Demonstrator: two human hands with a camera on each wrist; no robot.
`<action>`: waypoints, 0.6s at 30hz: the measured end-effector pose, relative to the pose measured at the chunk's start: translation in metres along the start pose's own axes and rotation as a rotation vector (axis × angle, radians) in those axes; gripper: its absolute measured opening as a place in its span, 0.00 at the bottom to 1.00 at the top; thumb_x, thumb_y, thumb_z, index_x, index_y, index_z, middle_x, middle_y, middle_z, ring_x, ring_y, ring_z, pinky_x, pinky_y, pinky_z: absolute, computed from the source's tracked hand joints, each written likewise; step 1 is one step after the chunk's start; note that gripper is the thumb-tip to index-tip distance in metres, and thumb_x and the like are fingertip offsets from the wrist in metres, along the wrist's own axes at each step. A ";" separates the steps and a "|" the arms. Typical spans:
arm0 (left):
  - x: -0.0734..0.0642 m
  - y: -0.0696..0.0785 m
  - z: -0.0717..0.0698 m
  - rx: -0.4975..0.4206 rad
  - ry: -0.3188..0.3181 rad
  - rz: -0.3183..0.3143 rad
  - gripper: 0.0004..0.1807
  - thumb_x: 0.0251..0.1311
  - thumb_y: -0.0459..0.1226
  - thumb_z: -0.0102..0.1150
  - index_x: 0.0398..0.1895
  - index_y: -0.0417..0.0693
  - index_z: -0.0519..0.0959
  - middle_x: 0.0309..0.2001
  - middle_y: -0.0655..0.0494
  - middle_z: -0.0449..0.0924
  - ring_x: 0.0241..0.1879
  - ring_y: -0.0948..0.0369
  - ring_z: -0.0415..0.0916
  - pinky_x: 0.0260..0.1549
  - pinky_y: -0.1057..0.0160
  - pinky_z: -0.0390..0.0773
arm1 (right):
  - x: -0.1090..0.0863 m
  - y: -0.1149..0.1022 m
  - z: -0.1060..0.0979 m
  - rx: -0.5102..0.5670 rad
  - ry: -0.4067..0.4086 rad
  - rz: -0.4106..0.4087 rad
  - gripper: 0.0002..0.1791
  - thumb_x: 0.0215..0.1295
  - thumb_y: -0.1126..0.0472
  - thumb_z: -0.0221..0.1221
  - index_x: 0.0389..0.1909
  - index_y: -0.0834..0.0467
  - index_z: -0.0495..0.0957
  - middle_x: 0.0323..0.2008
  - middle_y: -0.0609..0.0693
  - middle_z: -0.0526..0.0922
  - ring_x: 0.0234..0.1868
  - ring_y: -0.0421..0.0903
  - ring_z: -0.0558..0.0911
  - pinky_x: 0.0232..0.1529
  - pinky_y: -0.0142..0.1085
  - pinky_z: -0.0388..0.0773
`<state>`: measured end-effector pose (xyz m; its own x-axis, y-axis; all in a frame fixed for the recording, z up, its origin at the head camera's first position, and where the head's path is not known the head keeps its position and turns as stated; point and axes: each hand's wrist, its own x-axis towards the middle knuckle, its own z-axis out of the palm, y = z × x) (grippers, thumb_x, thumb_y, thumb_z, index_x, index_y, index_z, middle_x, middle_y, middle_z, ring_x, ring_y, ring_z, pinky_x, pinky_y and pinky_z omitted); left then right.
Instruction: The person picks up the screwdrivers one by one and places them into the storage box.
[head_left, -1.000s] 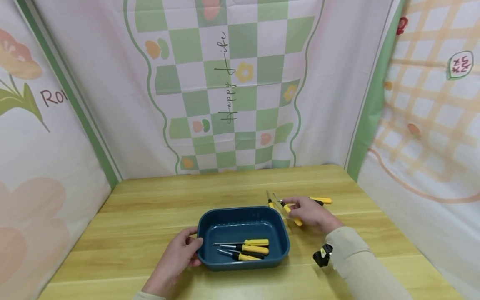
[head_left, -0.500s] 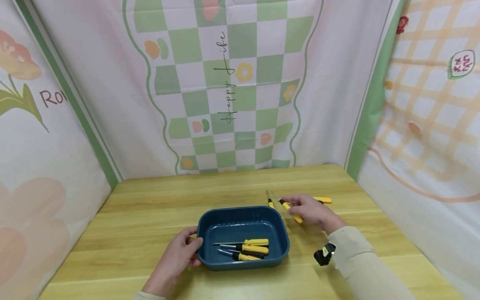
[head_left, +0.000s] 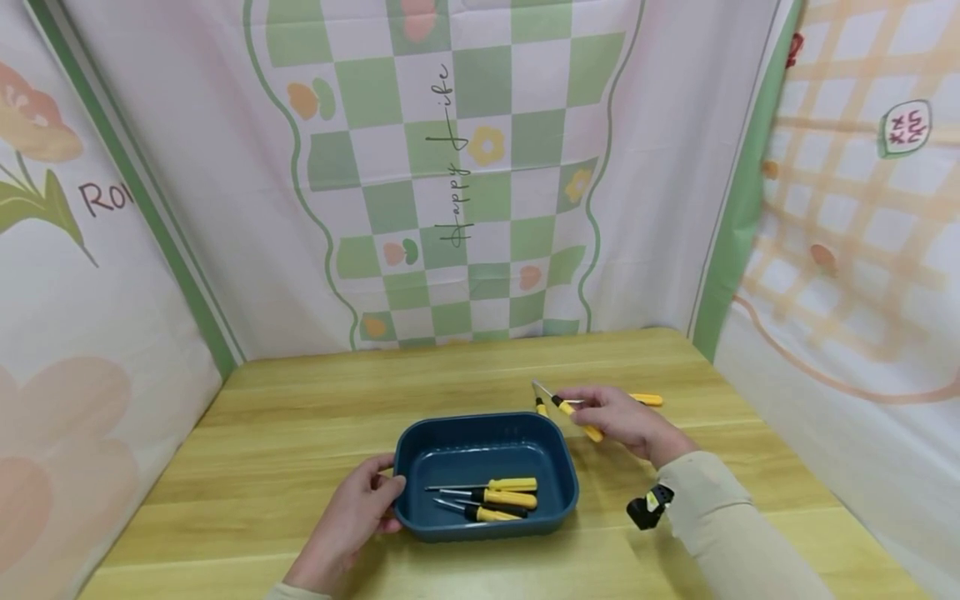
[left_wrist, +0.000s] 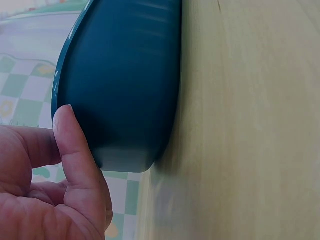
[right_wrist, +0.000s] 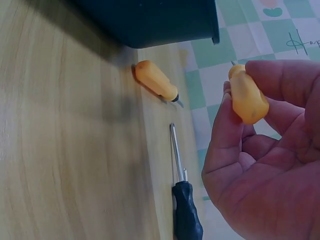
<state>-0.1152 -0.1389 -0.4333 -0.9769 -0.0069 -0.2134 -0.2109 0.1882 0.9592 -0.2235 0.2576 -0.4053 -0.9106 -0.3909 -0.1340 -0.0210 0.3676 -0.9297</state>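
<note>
My left hand [head_left: 358, 512] pinches the left rim of a dark blue plastic box [head_left: 480, 461], thumb and fingers on opposite sides of its wall. Between the thumb and fingers of my right hand [head_left: 622, 421] is a screwdriver [head_left: 582, 422] with a yellow and black handle, held above the table right of the box. Its handle end [right_wrist: 249, 102] faces the right wrist camera. Several screwdrivers [head_left: 512, 499], mostly yellow-handled, lie inside the box near its front wall. Behind the box's right corner lies another yellow screwdriver [right_wrist: 154, 80], on the table.
A black-handled screwdriver [right_wrist: 186, 210] lies on the wooden table [head_left: 300, 433], partly hidden behind my right hand in the head view. Near it shows a yellow handle [head_left: 648, 400]. A patterned cloth [head_left: 480, 192] hangs behind the table, with more cloth at both sides.
My right hand has shifted slightly left and up with the screwdriver, whose tip now appears near that of the screwdriver behind the box. The left hand and box stay put.
</note>
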 end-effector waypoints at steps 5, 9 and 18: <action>0.000 0.000 0.000 0.004 0.003 0.001 0.26 0.75 0.35 0.56 0.73 0.39 0.69 0.43 0.46 0.72 0.29 0.56 0.77 0.23 0.64 0.83 | 0.000 -0.003 0.000 0.005 -0.026 -0.016 0.28 0.75 0.63 0.57 0.73 0.65 0.70 0.72 0.67 0.68 0.67 0.59 0.71 0.59 0.43 0.79; 0.000 0.000 0.000 0.007 0.003 -0.001 0.26 0.75 0.35 0.56 0.73 0.39 0.69 0.43 0.46 0.73 0.29 0.56 0.77 0.23 0.64 0.84 | 0.000 -0.008 0.002 0.025 -0.054 -0.021 0.28 0.76 0.62 0.56 0.74 0.64 0.69 0.75 0.66 0.65 0.71 0.60 0.68 0.62 0.41 0.77; 0.001 0.001 -0.001 0.018 -0.008 -0.009 0.26 0.76 0.36 0.56 0.73 0.40 0.69 0.44 0.45 0.73 0.30 0.56 0.78 0.25 0.64 0.85 | -0.003 -0.020 0.008 0.036 -0.074 -0.027 0.27 0.77 0.62 0.57 0.74 0.62 0.69 0.73 0.65 0.67 0.70 0.59 0.67 0.60 0.40 0.76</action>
<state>-0.1163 -0.1395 -0.4320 -0.9746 -0.0004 -0.2238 -0.2191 0.2060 0.9537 -0.2173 0.2439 -0.3889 -0.8771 -0.4619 -0.1319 -0.0294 0.3258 -0.9450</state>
